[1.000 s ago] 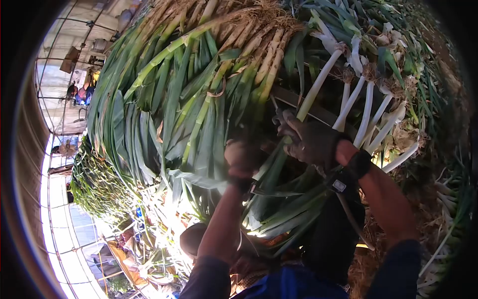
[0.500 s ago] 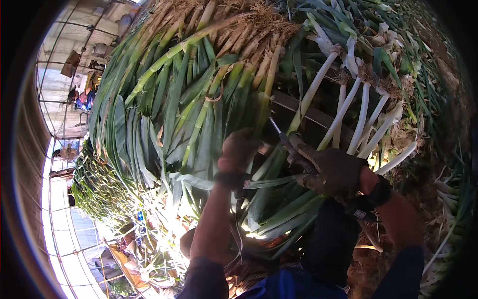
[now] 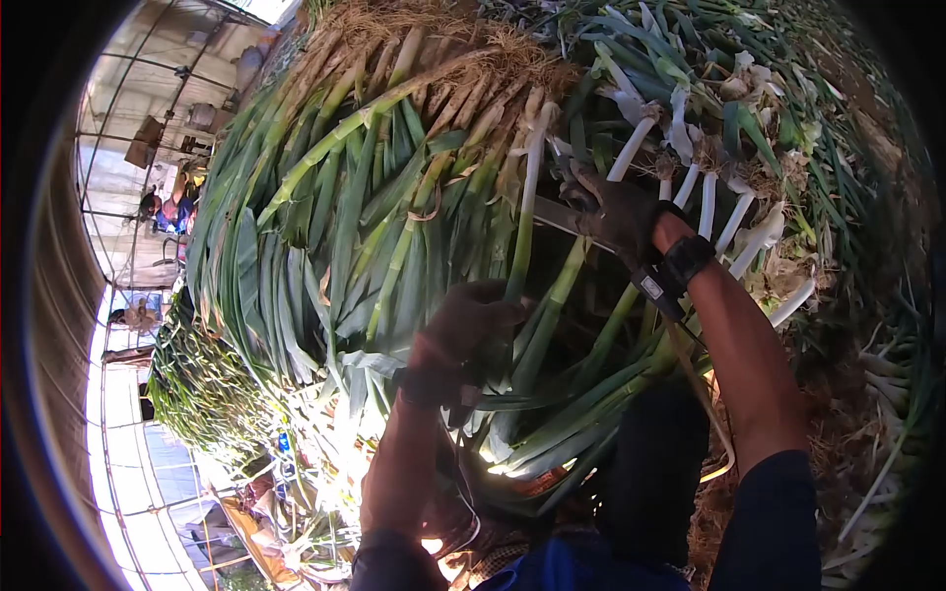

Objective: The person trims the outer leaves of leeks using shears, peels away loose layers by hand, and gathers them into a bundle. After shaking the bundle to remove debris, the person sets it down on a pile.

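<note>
My left hand (image 3: 473, 320), in a dark glove, is closed around the green lower part of a green onion (image 3: 525, 222). This stalk stands upright in the view, its whitish root end at the top, with a loose pale skin beside it. My right hand (image 3: 621, 212), also gloved, is closed near the stalk's upper half, around a dark air gun with a thin metal nozzle; most of that tool is hidden by the fingers now. Below the right wrist hangs a thin hose (image 3: 705, 394). Beneath the hands runs a metal bar (image 3: 557, 214).
A big pile of unpeeled green onions (image 3: 296, 227) with brown roots fills the left and top. Several peeled white stalks (image 3: 708, 202) lie to the right, among scraps of skin (image 3: 788, 256). A person (image 3: 175, 209) is far off at left, beneath a framed plastic cover.
My right hand has moved up and left, from low beside the stalks to the onion's root end. My left hand is slightly lower. The held onion's upper shaft now shows whiter.
</note>
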Demonstrator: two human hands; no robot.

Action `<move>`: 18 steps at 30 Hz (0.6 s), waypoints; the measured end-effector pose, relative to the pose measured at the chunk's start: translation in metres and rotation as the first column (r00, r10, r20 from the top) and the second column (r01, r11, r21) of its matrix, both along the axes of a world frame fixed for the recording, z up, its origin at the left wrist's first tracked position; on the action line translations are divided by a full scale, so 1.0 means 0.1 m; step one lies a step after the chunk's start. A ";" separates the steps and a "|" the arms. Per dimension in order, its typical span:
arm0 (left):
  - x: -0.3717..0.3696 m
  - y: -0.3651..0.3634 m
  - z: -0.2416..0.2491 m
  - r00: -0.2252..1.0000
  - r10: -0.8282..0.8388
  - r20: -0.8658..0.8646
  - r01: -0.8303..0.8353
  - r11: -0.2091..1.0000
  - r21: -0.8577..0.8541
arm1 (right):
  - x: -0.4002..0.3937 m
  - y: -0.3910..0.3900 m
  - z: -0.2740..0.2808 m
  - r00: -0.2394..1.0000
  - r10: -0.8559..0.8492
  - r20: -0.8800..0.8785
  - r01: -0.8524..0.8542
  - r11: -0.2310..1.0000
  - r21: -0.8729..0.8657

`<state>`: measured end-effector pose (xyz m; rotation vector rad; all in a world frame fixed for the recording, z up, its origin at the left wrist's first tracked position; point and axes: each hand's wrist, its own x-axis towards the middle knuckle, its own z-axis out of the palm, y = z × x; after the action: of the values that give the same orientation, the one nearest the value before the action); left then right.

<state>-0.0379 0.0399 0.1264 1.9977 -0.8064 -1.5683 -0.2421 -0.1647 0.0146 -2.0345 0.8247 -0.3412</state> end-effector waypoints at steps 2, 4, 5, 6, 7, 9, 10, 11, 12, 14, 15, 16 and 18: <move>-0.03 0.03 -0.03 0.996 0.021 -0.092 -0.024 0.999 -0.039 | -0.04 0.11 -0.03 0.999 0.032 -0.028 -0.033 0.998 -0.053; -0.06 0.12 -0.20 0.994 -0.003 -0.111 -0.004 0.998 -0.060 | -0.14 0.22 0.02 1.000 0.009 -0.016 -0.010 0.999 -0.053; -0.04 0.18 -0.38 0.996 -0.032 -0.081 0.026 0.997 -0.073 | -0.18 0.24 0.07 1.000 -0.002 -0.011 0.002 0.998 -0.057; -0.07 0.20 -0.44 0.997 -0.057 -0.048 0.052 0.995 -0.086 | -0.19 0.23 0.03 1.000 -0.002 -0.019 0.001 0.998 -0.056; -0.10 0.25 -0.48 0.997 -0.065 -0.030 0.063 0.996 -0.055 | -0.17 0.24 -0.01 1.000 -0.001 -0.024 0.000 0.999 -0.053; -0.21 0.30 -0.47 0.996 -0.089 0.008 0.089 0.996 0.007 | -0.16 0.26 -0.04 0.999 -0.022 -0.045 0.020 0.999 -0.049; -0.25 0.32 -0.45 0.992 -0.117 0.047 0.117 0.993 0.000 | -0.15 0.24 -0.06 0.997 -0.041 -0.062 0.037 0.998 -0.051; -0.30 0.34 -0.43 0.986 -0.143 0.086 0.144 0.990 -0.005 | -0.14 0.24 -0.07 0.995 -0.058 -0.080 0.053 0.997 -0.052; -0.34 0.36 -0.41 0.978 -0.168 0.125 0.170 0.985 -0.008 | -0.14 0.24 -0.09 0.995 -0.065 -0.078 0.061 0.997 -0.052; -0.37 0.45 -0.47 0.964 -0.191 0.184 0.199 0.979 -0.031 | -0.13 0.24 -0.17 0.994 -0.080 -0.074 0.076 0.996 -0.051; -0.38 0.48 -0.49 0.956 -0.203 0.213 0.217 0.975 -0.043 | -0.12 0.24 -0.23 0.996 -0.084 -0.034 0.082 0.995 -0.055; -0.40 0.52 -0.51 0.947 -0.214 0.238 0.235 0.970 -0.063 | -0.12 0.23 -0.29 0.996 -0.090 0.005 0.090 0.994 -0.059; -0.48 0.57 -0.48 0.928 -0.235 0.288 0.272 0.957 -0.096 | -0.12 0.23 -0.32 0.994 -0.104 0.042 0.106 0.992 -0.067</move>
<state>-0.0861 0.0972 0.0786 2.1034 -1.2911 -1.3399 -0.2539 -0.1421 -0.0174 -2.0460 0.9092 -0.4723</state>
